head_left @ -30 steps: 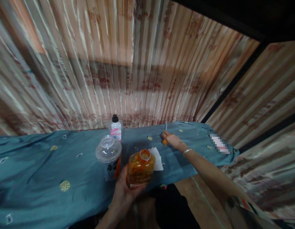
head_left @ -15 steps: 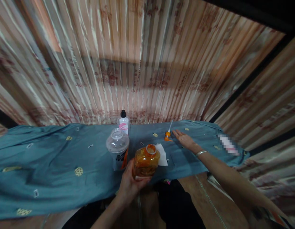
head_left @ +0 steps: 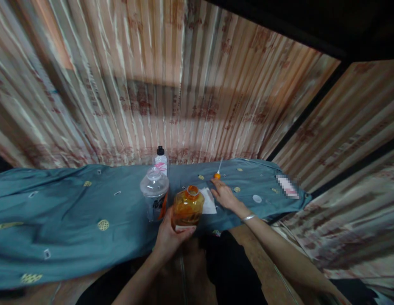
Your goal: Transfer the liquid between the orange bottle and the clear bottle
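Observation:
My left hand (head_left: 171, 235) is wrapped around an amber see-through bottle (head_left: 188, 207), uncapped and held upright near the front edge of the covered table. An orange pump head (head_left: 217, 175) with a clear dip tube lies further back, the tube pointing away. At the pump head is my right hand (head_left: 224, 195), thumb and fingers apart, hiding the nozzle part; whether it touches is unclear. A white tissue (head_left: 208, 201) lies behind the amber bottle. A small round pale disc (head_left: 257, 198) rests on the cloth right of my right hand.
Left of the amber bottle stands a large clear open bottle (head_left: 154, 188) with a black and orange label. A black-capped bottle (head_left: 160, 162) is behind it. The teal patterned cloth (head_left: 66, 212) covers the table, with a curtain (head_left: 146, 84) behind.
My right hand has moved left from beside the pump head to over its nozzle end. The pale disc has come into view. My left hand still holds the amber bottle.

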